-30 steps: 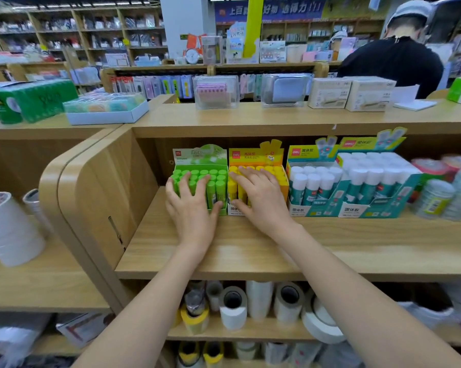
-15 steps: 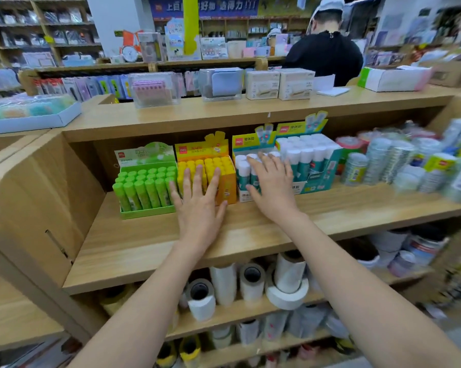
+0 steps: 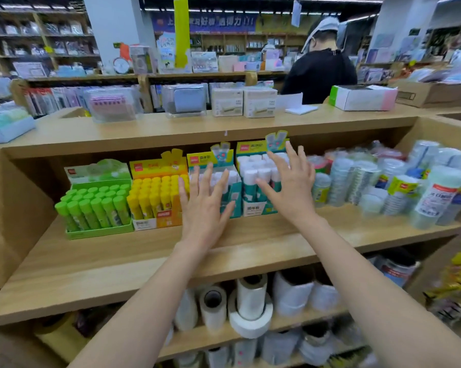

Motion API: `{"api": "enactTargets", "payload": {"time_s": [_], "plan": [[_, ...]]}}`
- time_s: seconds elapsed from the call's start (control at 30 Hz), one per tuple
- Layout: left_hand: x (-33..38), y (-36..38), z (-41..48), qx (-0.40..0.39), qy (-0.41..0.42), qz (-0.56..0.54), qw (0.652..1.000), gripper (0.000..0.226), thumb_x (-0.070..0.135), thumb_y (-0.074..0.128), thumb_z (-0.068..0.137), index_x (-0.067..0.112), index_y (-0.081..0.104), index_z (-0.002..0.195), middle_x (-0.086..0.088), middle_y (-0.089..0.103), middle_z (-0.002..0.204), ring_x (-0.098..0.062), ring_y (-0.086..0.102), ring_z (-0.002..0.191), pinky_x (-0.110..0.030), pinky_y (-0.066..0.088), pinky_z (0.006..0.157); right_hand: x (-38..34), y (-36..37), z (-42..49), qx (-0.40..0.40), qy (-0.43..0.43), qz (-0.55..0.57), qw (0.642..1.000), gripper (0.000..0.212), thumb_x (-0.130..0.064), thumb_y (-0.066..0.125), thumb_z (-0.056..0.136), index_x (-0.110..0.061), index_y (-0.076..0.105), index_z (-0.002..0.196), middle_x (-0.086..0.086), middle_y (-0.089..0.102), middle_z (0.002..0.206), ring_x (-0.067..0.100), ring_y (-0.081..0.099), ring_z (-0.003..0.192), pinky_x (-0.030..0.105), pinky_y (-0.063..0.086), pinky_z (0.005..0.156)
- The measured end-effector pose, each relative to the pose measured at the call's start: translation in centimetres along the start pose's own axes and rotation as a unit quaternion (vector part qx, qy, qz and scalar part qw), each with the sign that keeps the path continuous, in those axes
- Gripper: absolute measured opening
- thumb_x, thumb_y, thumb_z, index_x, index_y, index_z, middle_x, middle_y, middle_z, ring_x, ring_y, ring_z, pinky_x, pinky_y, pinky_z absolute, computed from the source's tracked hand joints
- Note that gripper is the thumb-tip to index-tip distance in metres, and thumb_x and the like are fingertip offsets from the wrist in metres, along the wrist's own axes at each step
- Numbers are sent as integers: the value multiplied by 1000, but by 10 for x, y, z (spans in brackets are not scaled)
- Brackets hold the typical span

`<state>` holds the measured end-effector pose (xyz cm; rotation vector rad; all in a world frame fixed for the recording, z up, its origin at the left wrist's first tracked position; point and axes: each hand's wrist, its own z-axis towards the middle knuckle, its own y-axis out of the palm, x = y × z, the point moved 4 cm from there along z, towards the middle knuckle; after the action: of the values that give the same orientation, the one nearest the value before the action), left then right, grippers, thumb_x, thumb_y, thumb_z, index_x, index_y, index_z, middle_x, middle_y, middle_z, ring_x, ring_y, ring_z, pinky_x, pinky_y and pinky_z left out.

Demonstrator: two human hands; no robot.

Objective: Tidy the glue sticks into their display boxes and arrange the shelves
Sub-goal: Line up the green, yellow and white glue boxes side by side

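On the shelf, the green box and yellow box of glue sticks sit flush. My left hand, fingers splayed and holding nothing, fronts the first teal box. My right hand, equally loose, fronts the second teal box. They look like light, tippy cardboard, so I'd push low on the side walls.

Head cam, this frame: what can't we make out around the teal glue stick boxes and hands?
All head view.
The left teal box: front and most sticks hidden behind the left hand; touch or hover unclear.
The right teal box: right side covered by the right hand; contact unclear, fingers blurred.
The box labels: too small and blurred to read.
The wrapped packs at far right: motion blur, contents unclear.
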<state>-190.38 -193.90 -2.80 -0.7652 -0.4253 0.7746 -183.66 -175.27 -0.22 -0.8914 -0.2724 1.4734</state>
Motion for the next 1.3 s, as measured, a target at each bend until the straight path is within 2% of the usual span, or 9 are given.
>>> {"api": "enactTargets", "payload": {"time_s": [0.07,0.17,0.23,0.5,0.87,1.3], "plan": [[4,8,2,-1,-18,12,1000,65,51,54,92,32,34,151,-8,27,159,-33,15,149,-57,0,119,19,5,3,-54,32,31,998,64,-55,63,87,-32,44,144,6,13,163,33,7,150,57,16,117],[5,13,4,15,-34,21,999,62,49,62,88,30,44,144,-10,42,148,-34,29,142,-59,9,117,26,9,4,-72,38,108,991,65,-45,71,84,-26,47,142,7,24,157,30,30,141,50,37,110],[3,15,5,25,-43,24,999,59,47,65,87,29,47,141,-10,47,143,-33,32,138,-58,13,116,27,10,4,-64,26,110,992,63,-44,72,84,-24,49,139,7,31,151,29,39,133,45,41,106],[1,15,1,51,-35,21,998,56,47,64,87,29,49,138,-8,48,139,-32,35,135,-54,19,114,21,14,2,-44,-1,107,993,62,-46,72,83,-25,50,137,5,35,148,28,43,128,40,43,102],[-9,12,-1,59,-26,26,998,55,47,65,87,31,49,137,-7,50,139,-30,35,131,-48,23,104,10,17,1,-42,5,106,993,59,-45,72,82,-25,52,135,4,36,148,28,44,130,42,46,100],[-46,1,-12,62,-49,17,997,53,50,56,85,30,51,134,-6,48,139,-30,36,132,-50,25,106,-31,31,-9,-36,4,108,993,61,-44,72,83,-24,51,136,5,35,149,25,41,131,37,41,102]]}}
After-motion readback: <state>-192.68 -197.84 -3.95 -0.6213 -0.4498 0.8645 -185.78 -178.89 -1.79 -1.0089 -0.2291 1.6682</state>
